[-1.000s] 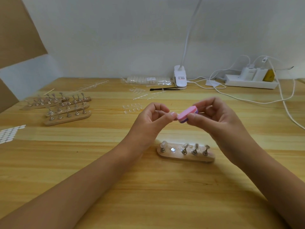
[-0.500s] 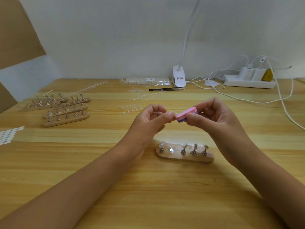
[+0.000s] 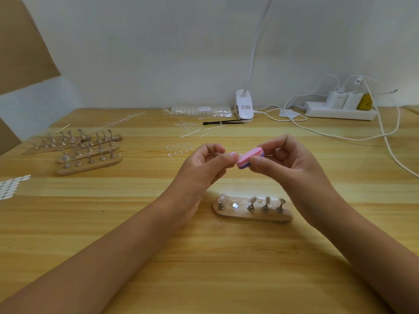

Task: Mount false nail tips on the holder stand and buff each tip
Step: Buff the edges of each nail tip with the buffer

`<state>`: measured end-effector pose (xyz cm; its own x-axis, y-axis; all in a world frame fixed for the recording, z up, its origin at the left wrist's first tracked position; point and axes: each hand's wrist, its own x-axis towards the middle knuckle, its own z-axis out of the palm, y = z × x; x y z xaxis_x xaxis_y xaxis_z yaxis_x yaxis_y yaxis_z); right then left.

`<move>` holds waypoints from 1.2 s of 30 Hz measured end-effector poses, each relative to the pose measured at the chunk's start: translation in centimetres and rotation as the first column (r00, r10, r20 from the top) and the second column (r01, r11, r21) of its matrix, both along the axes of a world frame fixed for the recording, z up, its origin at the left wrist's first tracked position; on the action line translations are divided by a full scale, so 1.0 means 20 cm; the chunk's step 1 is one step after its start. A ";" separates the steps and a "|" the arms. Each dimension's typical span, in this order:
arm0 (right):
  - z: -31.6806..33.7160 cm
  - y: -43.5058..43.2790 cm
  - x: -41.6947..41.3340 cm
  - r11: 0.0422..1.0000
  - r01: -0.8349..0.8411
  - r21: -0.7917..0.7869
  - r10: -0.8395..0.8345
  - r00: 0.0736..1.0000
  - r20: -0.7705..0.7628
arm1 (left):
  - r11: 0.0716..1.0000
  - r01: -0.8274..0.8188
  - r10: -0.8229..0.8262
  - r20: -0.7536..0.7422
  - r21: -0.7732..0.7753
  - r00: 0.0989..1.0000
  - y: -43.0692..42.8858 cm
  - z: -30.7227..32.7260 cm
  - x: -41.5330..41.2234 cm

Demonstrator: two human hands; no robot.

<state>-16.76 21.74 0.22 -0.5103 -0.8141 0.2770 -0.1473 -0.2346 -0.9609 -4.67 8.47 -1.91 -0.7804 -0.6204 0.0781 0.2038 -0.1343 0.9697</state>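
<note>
I see both hands raised above the counter (image 3: 204,268), meeting just beyond the holder stand (image 3: 251,215). The right hand (image 3: 292,168) has its fingers (image 3: 272,145) and thumb clamped on a pink and purple buffer block (image 3: 248,158), which is held tilted with the pink face up. The left hand (image 3: 199,168) is curled, its thumb and forefinger pressed together on something small and pale at the near end of the block. I take it for a nail tip (image 3: 235,155), though it is too small for me to be sure. It touches the block.

The holder stand lies flat on the counter below the right wrist. Its leftmost peg carries a mounted tip (image 3: 222,197), the next socket (image 3: 235,205) shows only a shiny metal disc, and three more pegs stand to the right.

Far left I see a cluster of spare stands (image 3: 88,152) with pegs, and white dots (image 3: 11,186) at the counter's edge. Loose clear tips (image 3: 179,149) lie beyond the left hand. By the wall sit a bag of tips (image 3: 199,110), a black tool (image 3: 222,122), a white lamp clip (image 3: 244,107) and a power strip (image 3: 340,113) with trailing cables.
</note>
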 end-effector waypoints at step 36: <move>0.00 0.01 -0.08 0.982 0.188 -0.014 -0.186 0.980 0.070 | 0.999 -0.011 0.012 0.038 -0.032 0.999 -0.01 0.00 0.00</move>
<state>-18.42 21.96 0.32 -0.6713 -0.6971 0.2517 -0.1245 -0.2287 -0.9655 -4.60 8.31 -1.89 -0.7759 -0.6272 0.0683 0.1679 -0.1010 0.9806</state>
